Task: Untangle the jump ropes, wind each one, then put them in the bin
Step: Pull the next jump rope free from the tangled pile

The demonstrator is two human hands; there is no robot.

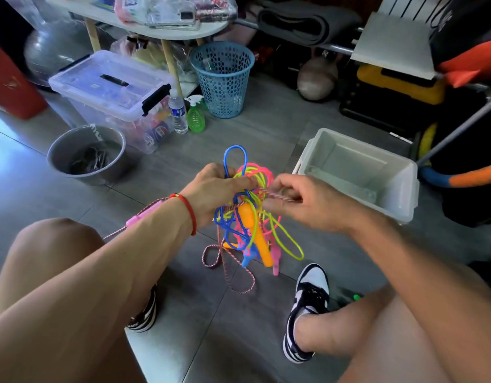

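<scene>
Above floor, between knees, head view: left hand grips tangle of jump ropes, fingers curled round bunched cords. Right hand pinches striped braided rope, drawing it out of knot. Blue, yellow, pink cords knotted together; handles dangle below. White bin near right, holds no rope. Judgement: untangling just underway; winding, binning all left.

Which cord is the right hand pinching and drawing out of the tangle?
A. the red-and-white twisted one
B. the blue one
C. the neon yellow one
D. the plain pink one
A: the right hand pinches the red-and-white twisted cord, while the left hand holds the tangle of coloured ropes.
</scene>
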